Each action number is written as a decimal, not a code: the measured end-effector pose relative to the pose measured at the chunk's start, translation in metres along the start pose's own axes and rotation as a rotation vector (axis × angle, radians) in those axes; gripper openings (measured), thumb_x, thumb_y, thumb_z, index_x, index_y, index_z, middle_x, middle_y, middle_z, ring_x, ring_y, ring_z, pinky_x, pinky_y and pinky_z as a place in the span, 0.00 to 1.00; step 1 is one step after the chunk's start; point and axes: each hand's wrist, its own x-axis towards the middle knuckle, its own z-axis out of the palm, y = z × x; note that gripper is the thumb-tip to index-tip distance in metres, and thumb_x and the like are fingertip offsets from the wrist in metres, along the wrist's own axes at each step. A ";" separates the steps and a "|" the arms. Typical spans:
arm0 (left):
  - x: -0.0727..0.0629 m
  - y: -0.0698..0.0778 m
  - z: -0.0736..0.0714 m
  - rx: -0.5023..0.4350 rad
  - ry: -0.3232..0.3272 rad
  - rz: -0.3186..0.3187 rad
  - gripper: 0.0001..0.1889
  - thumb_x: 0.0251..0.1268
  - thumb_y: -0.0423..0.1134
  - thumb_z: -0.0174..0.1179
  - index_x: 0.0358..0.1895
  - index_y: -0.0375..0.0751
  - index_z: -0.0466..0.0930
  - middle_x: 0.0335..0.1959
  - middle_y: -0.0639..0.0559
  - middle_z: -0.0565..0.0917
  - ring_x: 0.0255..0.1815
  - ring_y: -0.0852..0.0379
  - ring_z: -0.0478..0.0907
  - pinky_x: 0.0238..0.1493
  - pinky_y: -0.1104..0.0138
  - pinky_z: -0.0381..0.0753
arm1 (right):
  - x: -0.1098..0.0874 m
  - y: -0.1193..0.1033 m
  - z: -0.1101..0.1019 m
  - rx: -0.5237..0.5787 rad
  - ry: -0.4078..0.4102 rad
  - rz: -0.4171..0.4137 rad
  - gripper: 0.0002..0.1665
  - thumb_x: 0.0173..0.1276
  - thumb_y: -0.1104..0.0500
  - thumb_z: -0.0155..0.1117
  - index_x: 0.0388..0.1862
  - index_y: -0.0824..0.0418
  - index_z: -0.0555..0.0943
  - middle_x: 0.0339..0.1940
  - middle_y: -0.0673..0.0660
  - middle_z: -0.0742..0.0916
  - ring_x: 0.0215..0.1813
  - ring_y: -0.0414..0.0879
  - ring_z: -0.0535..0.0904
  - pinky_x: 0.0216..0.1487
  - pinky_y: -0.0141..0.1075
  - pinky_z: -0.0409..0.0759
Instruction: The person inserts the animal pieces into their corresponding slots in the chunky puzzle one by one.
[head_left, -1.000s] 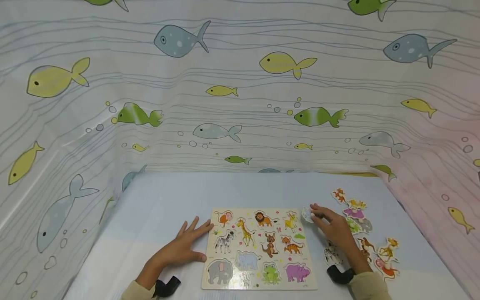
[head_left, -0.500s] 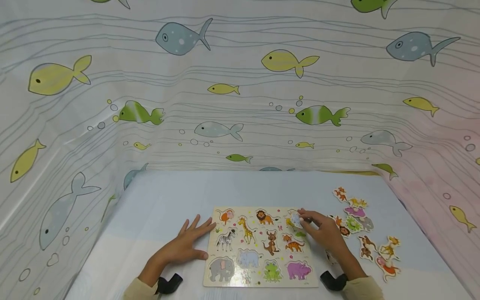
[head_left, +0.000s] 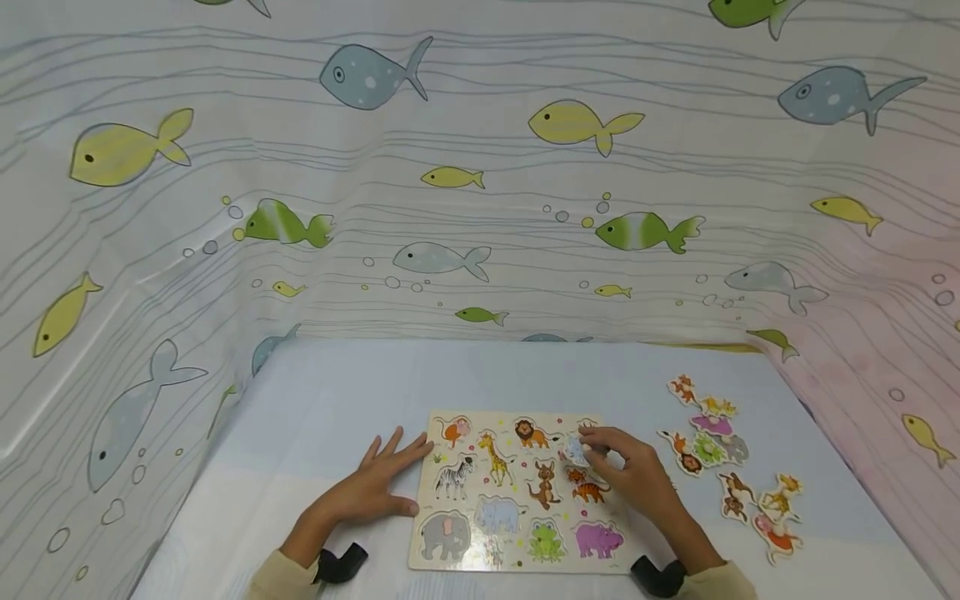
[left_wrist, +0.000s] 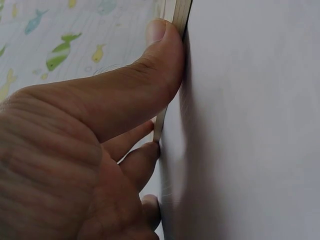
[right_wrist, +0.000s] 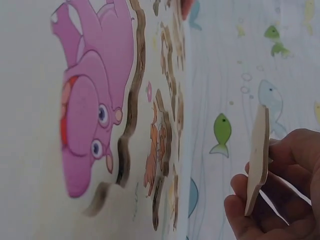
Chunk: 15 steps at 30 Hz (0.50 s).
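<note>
A wooden animal puzzle board (head_left: 487, 565) lies flat on the table, with printed pictures in cut-out recesses. My right hand (head_left: 637, 475) pinches a light blue animal puzzle piece (head_left: 576, 450) over its upper right, near the tiger recess. In the right wrist view the piece (right_wrist: 258, 160) appears edge-on between thumb and fingers, apart from the board; its printed side is turned away. My left hand (head_left: 371, 492) has its fingers spread, with fingertips and thumb touching the board's left edge. That contact also shows in the left wrist view, thumb (left_wrist: 150, 70) against the board's side (left_wrist: 181, 12).
Several loose animal pieces lie right of the board, among them a lion (head_left: 686, 460), a frog (head_left: 708, 450), a grey elephant (head_left: 737, 450), a giraffe (head_left: 783, 496) and a monkey (head_left: 776, 533). A fish-patterned curtain (head_left: 510, 375) rises behind and beside the table.
My right hand has carried the light blue puzzle piece leftward, from beside the board's upper right corner to over the board. The left hand stays at the left edge.
</note>
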 end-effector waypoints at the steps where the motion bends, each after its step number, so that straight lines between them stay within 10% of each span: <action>1: 0.000 0.000 0.000 -0.001 -0.003 -0.001 0.50 0.49 0.52 0.73 0.78 0.48 0.60 0.81 0.44 0.56 0.82 0.31 0.32 0.76 0.36 0.22 | -0.001 -0.001 0.001 -0.001 -0.007 0.005 0.16 0.65 0.63 0.71 0.52 0.56 0.86 0.57 0.53 0.88 0.47 0.37 0.84 0.42 0.38 0.86; 15: 0.000 -0.004 0.000 -0.005 -0.002 0.019 0.50 0.50 0.53 0.72 0.78 0.47 0.59 0.81 0.44 0.56 0.82 0.32 0.32 0.76 0.36 0.22 | -0.003 -0.017 0.022 0.070 -0.054 -0.096 0.17 0.64 0.65 0.71 0.51 0.56 0.86 0.57 0.56 0.86 0.53 0.47 0.86 0.43 0.33 0.88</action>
